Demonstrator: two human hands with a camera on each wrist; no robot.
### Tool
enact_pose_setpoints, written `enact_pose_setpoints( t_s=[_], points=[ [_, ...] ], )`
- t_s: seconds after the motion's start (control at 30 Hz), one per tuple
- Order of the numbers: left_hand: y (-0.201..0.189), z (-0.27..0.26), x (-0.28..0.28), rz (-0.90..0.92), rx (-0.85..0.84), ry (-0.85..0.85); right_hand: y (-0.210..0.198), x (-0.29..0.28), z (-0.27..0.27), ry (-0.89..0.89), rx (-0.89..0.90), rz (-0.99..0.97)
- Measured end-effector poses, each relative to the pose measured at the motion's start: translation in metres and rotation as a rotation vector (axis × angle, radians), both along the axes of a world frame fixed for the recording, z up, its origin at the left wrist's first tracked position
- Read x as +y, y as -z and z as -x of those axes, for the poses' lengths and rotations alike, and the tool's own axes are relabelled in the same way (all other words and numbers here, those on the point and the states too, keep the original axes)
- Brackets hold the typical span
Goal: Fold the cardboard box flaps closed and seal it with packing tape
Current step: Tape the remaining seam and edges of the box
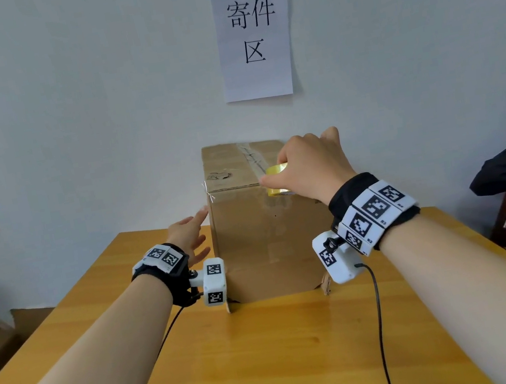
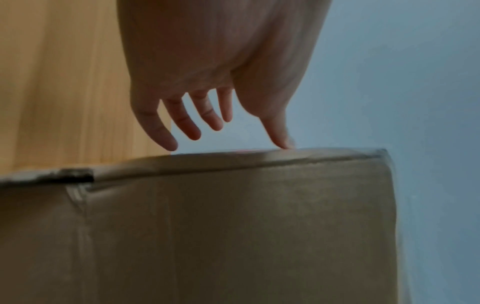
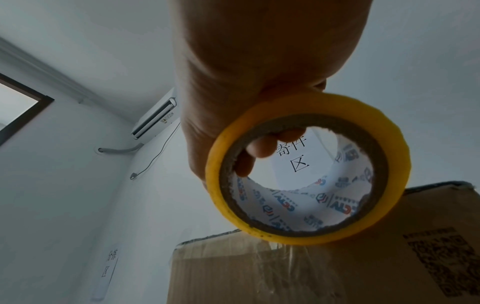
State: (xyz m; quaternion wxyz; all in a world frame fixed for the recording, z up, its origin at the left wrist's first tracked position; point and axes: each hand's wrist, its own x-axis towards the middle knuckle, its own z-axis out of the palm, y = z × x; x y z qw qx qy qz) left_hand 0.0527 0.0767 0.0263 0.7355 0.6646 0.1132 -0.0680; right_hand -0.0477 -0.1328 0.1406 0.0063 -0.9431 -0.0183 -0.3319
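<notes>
Wooden table (image 1: 271, 349) against white wall (image 1: 63, 106), sign (image 1: 254, 39) above box (image 1: 262, 234); left hand (image 1: 190, 235) relaxed beside box, right hand (image 1: 311, 165) grasping tape (image 1: 276, 181), partly hidden.

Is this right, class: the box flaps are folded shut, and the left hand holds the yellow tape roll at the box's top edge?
One slip: the right hand, not the left, holds the yellow tape roll, as the head view shows. The left hand is open beside the box.
</notes>
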Motion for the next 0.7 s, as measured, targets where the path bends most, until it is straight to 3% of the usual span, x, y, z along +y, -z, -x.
enact_pose_setpoints(
  t_s=[0.1,0.2,0.5,0.7],
  points=[
    [-0.005,-0.001,-0.001,-0.001,-0.101,-0.035,-0.001,0.0,-0.001,0.0,-0.004,-0.007],
    [-0.019,0.002,-0.005,0.043,-0.172,0.087,-0.001,-0.002,-0.001,0.001,0.0,-0.009],
    [-0.018,0.0,-0.014,0.043,-0.059,0.141,0.001,-0.004,-0.002,0.0,0.009,-0.032],
    [-0.033,0.002,-0.01,0.062,-0.307,0.138,0.0,-0.003,-0.005,0.002,0.012,-0.038]
  ],
)
